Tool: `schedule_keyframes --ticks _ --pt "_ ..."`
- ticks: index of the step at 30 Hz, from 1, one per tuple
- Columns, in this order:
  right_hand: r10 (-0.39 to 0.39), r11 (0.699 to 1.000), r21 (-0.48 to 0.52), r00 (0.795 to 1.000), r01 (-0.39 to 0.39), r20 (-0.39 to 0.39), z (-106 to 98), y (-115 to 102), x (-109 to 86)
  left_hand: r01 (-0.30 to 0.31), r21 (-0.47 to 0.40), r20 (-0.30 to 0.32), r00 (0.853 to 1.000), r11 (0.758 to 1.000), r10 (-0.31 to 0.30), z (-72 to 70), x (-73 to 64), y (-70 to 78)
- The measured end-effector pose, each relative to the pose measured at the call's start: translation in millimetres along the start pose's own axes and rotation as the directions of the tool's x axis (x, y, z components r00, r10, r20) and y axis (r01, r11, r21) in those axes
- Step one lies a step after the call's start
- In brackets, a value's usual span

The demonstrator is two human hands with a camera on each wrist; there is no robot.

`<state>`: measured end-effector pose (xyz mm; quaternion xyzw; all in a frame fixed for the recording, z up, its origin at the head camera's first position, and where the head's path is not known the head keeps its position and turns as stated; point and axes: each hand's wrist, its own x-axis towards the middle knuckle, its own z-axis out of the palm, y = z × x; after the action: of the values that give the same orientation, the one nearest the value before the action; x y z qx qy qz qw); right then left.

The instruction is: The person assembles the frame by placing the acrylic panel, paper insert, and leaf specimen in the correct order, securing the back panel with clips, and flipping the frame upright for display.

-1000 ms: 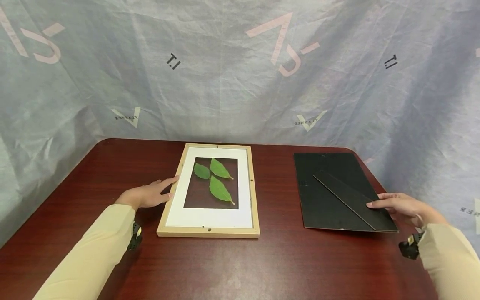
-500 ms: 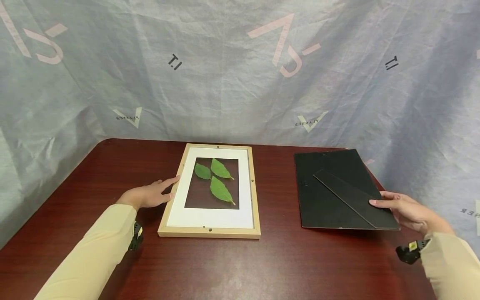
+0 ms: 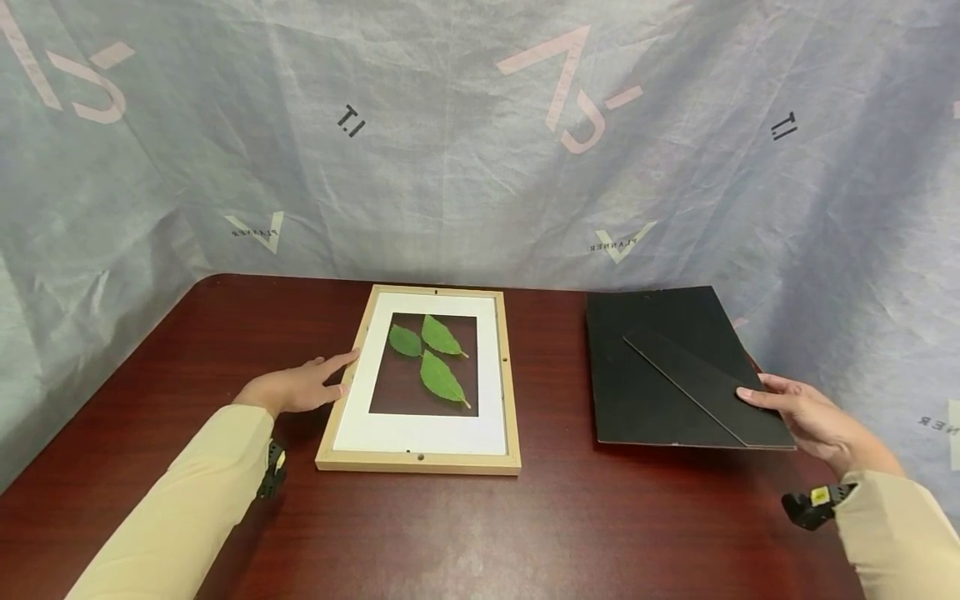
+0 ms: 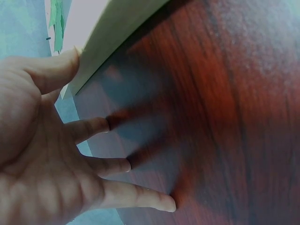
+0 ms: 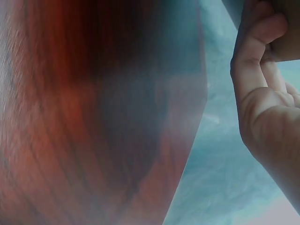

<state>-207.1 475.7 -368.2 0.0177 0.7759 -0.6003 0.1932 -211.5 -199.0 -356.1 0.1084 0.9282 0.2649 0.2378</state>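
I'd say lifting the tilted black board (image 3: pixel 652 408) is the step in hand: the right grip (image 3: pixel 817 421) is clamped on it, to the right of the wooden frame (image 3: pixel 375 462) on the worktop (image 3: pixel 420 542). The left grip (image 3: pixel 300 388), spread apart, touches the frame's left side; the next move, to my eye, calls for a firm hold and a still frame.

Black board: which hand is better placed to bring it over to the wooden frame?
Probably the right hand: it grips the black board at its right edge, while the left hand touches the left side of the wooden frame.
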Motion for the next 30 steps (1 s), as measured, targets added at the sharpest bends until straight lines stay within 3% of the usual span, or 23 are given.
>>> schedule_keyframes --ticks 4,11,17,24,30 --pt "-0.028 0.999 -0.018 0.999 0.028 -0.018 10.6 -9.5 2.3 0.007 -0.006 0.0 1.0 1.0 -0.007 -0.6 -1.2 -0.7" --pt "-0.072 0.996 0.042 0.997 0.073 -0.014 37.2 -29.2 7.7 0.0 -0.018 0.008 1.0 1.0 0.0 -0.2 -1.5 -0.7" --pt "-0.095 0.991 0.089 0.995 0.095 0.002 64.7 -47.0 16.4 0.005 -0.003 -0.005 1.0 1.0 -0.005 -0.1 -2.4 0.8" --pt "-0.11 0.991 0.075 0.994 0.108 0.024 101.4 -65.8 21.5 0.002 -0.009 -0.008 1.0 1.0 -0.003 0.4 -2.3 1.4" --pt "-0.166 0.953 0.269 0.983 0.139 0.08 126.1 -74.1 23.9 0.009 -0.002 -0.009 1.0 1.0 -0.009 0.7 -2.1 0.9"
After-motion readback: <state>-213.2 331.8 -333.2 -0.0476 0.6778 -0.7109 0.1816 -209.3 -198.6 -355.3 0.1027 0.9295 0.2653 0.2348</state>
